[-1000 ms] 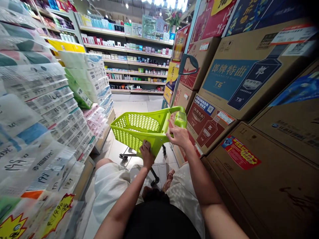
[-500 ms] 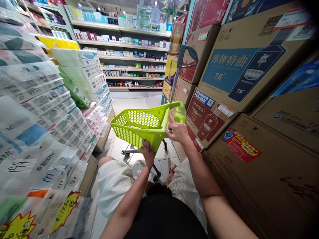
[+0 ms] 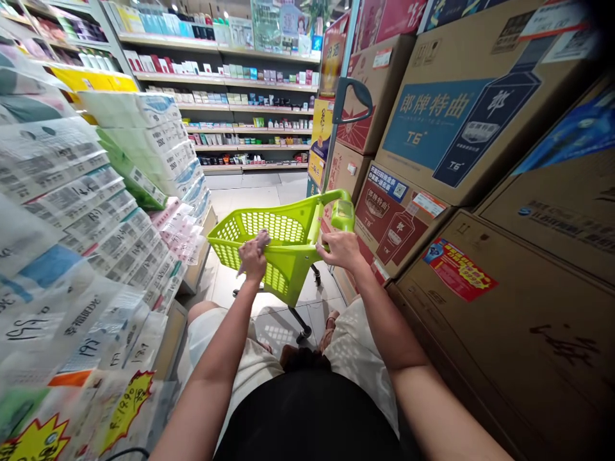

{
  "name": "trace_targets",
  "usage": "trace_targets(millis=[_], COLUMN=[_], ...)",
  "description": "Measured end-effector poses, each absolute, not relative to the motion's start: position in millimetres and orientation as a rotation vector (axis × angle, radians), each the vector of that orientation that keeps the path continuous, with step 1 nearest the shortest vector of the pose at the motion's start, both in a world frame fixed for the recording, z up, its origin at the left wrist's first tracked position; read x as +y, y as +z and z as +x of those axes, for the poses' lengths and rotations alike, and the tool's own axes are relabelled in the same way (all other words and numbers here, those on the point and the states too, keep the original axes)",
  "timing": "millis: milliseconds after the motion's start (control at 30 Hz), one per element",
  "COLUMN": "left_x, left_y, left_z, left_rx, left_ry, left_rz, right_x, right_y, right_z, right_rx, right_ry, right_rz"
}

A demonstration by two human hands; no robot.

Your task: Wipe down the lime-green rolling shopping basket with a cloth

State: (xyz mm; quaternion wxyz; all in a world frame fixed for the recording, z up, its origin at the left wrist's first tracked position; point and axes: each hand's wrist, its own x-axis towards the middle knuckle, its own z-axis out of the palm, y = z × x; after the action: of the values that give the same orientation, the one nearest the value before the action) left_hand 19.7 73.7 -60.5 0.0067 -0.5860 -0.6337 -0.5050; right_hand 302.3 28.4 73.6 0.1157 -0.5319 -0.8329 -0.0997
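Observation:
A lime-green shopping cart (image 3: 283, 275) with a perforated basket stands in front of my legs on black wheels. My left hand (image 3: 252, 261) is closed on a crumpled greyish-pink cloth (image 3: 262, 239), pressed to the upper rim of the basket's near side. Part of the cloth hangs below my fingers. At the cart's handle end, my right hand (image 3: 340, 250) grips the green handle (image 3: 325, 242) beside a rounded green fitting (image 3: 343, 215). My fingers hide part of that handle.
Stacked cardboard cartons (image 3: 432, 134) line the right side. A dark loop handle on a pole (image 3: 353, 102) stands before them. Plastic-wrapped paper packs (image 3: 86, 205) are piled at left. Stocked shelves (image 3: 225, 83) cross the back, beyond the tiled floor (image 3: 250, 186).
My left hand has moved up and left with the cloth, from the basket's lower near corner to its upper rim. My right hand keeps its grip on the handle.

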Motion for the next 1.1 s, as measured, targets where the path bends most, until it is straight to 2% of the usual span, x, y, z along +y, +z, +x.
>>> trace_targets(millis=[100, 300, 400, 533, 767, 867, 1000, 1100], left_x=[79.1, 70.2, 80.8, 95.2, 84.1, 85.8, 88.7, 84.3], left_y=[-59.8, -57.0, -55.2, -54.3, -61.8, -59.9, -57.7, -61.5], left_z=[11.3, 55.2, 22.5, -22.8, 34.7, 18.5, -20.8, -9.2], left_rx=[-2.114, -1.834, -1.961, -2.142, -1.886, -1.892, -2.064, -2.064], left_ry=[-1.572, -1.447, -1.341, -1.393, -1.359, -1.314, -1.343, -1.307], left_rz=[-1.727, -2.129, -2.124, -1.911, -2.164, -2.239, -2.045, -2.015], right_x=[29.3, 37.3, 42.1, 48.7, 63.1, 68.0, 71.1, 69.6], right_y=[72.2, 66.9, 67.0, 66.8, 66.1, 68.5, 70.3, 64.6], right_z=[300.3, 307.4, 315.0, 318.2, 321.9, 330.7, 323.1, 289.4], right_rx=[-2.426, -2.376, -2.383, -2.364, -2.334, -2.346, -2.33, -2.338], right_ry=[-0.28, -0.305, -0.294, -0.289, -0.266, -0.267, -0.302, -0.296], right_rz=[-1.562, -1.574, -1.548, -1.564, -1.599, -1.592, -1.692, -1.77])
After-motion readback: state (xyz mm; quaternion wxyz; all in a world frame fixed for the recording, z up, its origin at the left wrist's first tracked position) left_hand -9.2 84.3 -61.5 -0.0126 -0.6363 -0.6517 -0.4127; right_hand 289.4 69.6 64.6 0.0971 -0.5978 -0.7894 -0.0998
